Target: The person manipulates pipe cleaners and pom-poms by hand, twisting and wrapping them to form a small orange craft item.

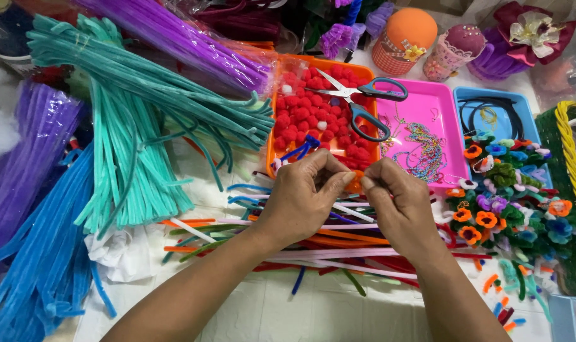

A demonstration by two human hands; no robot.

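My left hand (305, 199) and my right hand (398, 206) meet above the table, fingertips pinched together on a small orange chenille piece (355, 182). Both hands hover over a loose scatter of cut chenille stems (326, 244) in white, orange, red, green and blue. Just behind the hands sits an orange tray (272, 136) filled with red pompoms (313, 117), with blue-handled scissors (364, 104) lying across it.
Teal chenille stems (129, 133) lie in big bundles at left, with blue stems (41, 266) and purple stems (174, 35) near them. A pink tray (452, 120) with bead chains, a blue tray (528, 107), small finished chenille flowers (497, 209) and a green-yellow basket (569, 152) stand at right.
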